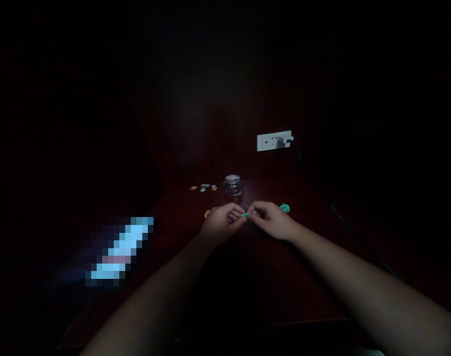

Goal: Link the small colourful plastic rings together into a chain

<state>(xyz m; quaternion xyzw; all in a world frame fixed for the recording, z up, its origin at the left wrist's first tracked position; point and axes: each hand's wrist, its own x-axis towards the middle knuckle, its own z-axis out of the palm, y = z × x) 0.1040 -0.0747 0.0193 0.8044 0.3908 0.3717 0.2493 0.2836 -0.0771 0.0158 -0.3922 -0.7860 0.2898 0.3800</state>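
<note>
My left hand [224, 220] and my right hand [268, 217] meet over the middle of the dark red table. Between their fingertips they pinch a small green plastic clip [246, 214], partly covered by the fingers. Just right of my right hand lies a small pile of green clips [285, 207]. Yellow clips [207, 214] show behind my left hand, partly hidden by it. Something bluish behind the fingertips is too covered to make out. Farther back, several loose clips in mixed colours [203, 189] are scattered left of a clear jar [233, 189] with a patterned lid.
A lit, pixelated screen [123, 249] lies at the table's left edge, with a cable below it. On the back wall is a white socket panel [268, 142] with a plugged-in adapter [285, 139]. A dark cable [338, 213] runs down the right side. The surroundings are very dark.
</note>
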